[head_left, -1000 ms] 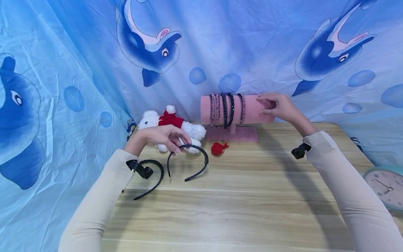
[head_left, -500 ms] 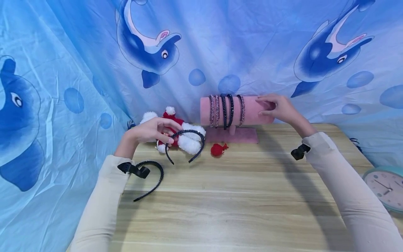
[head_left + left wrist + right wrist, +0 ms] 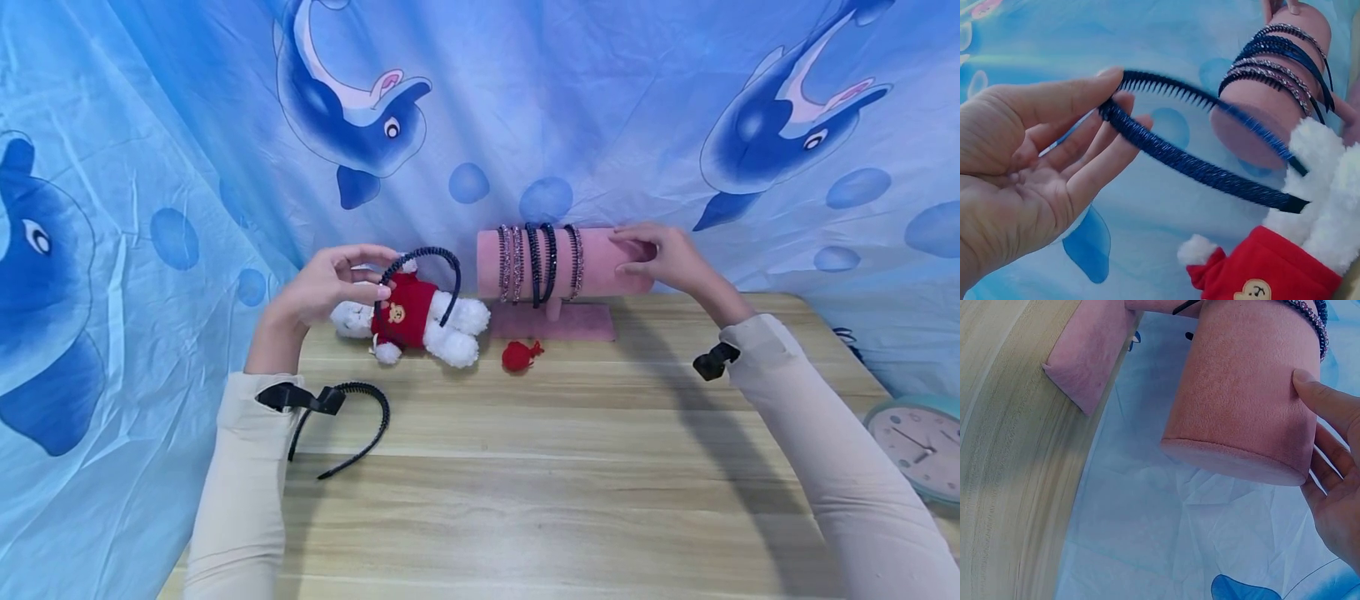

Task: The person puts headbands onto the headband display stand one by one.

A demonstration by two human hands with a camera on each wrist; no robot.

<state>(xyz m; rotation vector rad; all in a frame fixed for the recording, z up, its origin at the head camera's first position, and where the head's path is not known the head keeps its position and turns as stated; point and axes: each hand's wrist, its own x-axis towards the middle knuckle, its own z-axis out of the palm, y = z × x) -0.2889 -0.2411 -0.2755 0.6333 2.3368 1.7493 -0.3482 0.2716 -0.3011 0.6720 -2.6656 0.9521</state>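
Between thumb and fingers, my left hand [image 3: 322,287] pinches a dark toothed headband [image 3: 1191,165] at its curved middle. The headband's ends point away from the palm, toward the left end of a pink velvet roll stand [image 3: 600,271]. Several headbands [image 3: 533,267], some dark and some with pinkish glitter, sit around that stand. At the stand's right end, my right hand [image 3: 667,258] grips the roll, with the thumb on the near side in the right wrist view. Behind and below the held headband lies a white plush toy [image 3: 408,312] in a red top.
Another dark headband [image 3: 386,417] lies on the wooden table [image 3: 540,492] beneath my left wrist. A small red object [image 3: 517,357] lies in front of the stand's base. At the right edge is a round clock [image 3: 918,454]. A dolphin-print cloth [image 3: 600,108] hangs behind.
My left hand has risen and moved back and left, carrying the headband up from in front of the plush toy. The right hand has stayed on the stand.
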